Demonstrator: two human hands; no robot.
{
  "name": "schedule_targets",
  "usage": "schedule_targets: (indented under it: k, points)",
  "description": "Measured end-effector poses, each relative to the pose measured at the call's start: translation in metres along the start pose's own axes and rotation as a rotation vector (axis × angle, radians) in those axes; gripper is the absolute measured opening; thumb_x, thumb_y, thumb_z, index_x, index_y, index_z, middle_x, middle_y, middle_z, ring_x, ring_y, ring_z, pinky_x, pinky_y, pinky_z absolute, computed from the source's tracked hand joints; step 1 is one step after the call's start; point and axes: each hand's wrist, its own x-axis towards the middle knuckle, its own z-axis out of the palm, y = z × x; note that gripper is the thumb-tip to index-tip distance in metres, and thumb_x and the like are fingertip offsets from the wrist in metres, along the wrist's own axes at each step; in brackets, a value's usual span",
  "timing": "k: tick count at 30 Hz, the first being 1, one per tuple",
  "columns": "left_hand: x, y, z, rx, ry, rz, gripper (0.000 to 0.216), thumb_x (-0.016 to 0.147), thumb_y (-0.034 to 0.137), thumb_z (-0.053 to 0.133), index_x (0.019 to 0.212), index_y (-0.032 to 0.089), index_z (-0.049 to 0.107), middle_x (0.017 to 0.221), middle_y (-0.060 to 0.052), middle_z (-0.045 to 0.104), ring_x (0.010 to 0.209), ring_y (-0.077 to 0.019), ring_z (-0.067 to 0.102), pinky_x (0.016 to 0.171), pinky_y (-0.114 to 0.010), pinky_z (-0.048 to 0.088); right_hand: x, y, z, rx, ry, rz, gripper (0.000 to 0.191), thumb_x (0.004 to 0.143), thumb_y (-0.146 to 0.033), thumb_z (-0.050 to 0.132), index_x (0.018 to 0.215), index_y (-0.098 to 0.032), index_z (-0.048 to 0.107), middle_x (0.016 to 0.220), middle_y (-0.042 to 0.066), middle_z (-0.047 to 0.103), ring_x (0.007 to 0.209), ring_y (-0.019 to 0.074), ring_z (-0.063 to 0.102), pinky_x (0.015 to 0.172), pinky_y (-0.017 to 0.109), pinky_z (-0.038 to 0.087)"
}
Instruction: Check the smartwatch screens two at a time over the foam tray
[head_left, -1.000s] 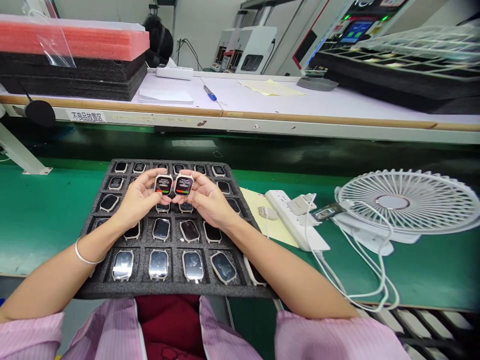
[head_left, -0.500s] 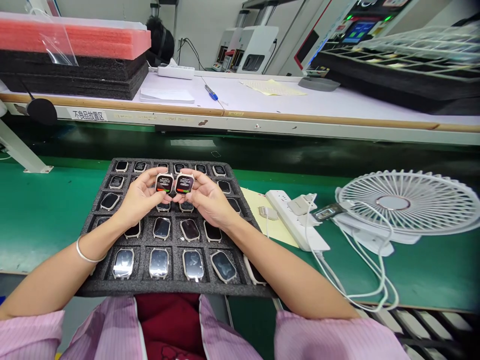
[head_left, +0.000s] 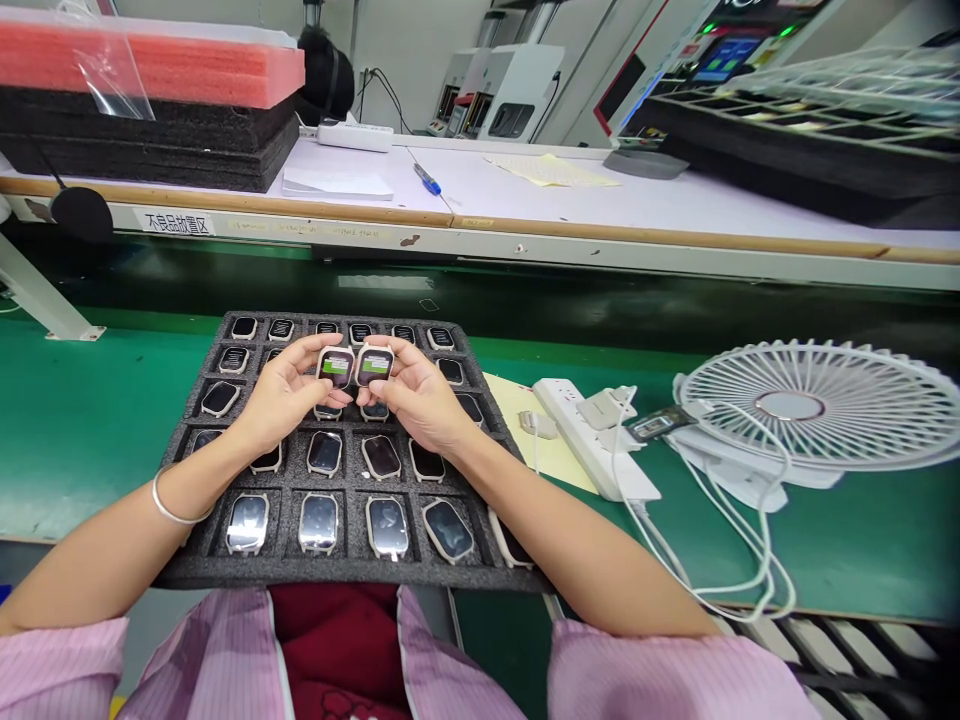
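Left of frame centre, over the foam tray [head_left: 345, 572], left hand [head_left: 289, 390] pinches one watch [head_left: 336, 366], right hand [head_left: 420, 395] a second watch [head_left: 374, 364], by pale rims, thumbs at lower edges. Good handling: matched tilt, thumbs off the screens so both green bands read. Beneath: tray grainy, dark grey, square-pocketed, holding glossy, rounded-rectangular watches [head_left: 318, 523]. Worktop [head_left: 127, 420] smooth, green. Upper left: spongy red block [head_left: 172, 60] on black sheets [head_left: 150, 150].

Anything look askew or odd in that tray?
Yes: in the tray, front row, right of centre, one watch lies turned at an angle, out of line with the three watches to its left, which sit nearly straight.
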Motion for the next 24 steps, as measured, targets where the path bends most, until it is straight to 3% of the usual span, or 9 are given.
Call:
schedule_targets:
  k: [11,24]
  points:
    - [-0.0011,-0.0013,0.0009,-0.003,-0.011,-0.048,0.045,0.079,0.022,0.068,0.123,0.017,0.061,0.113,-0.007,0.074,0.067,-0.0149,0.075,0.066,-0.026,0.065,0.0005,0.0010,0.0013,-0.013,0.050,0.019,0.048,0.075,-0.042,0.084,0.110,-0.024,0.056,0.084,-0.004,0.063,0.059,0.0108,0.058,0.058,0.027,0.050]
    - [0.0004,0.0016,0.0007,-0.053,0.028,-0.073,0.049,0.072,0.021,0.065,0.120,0.016,0.062,0.104,-0.005,0.074,0.065,-0.0164,0.075,0.067,-0.031,0.066,0.0015,0.0017,0.0012,-0.030,0.030,0.014,0.050,0.072,-0.025,0.078,0.116,-0.025,0.055,0.090,-0.003,0.063,0.063,0.0113,0.061,0.064,0.028,0.052]
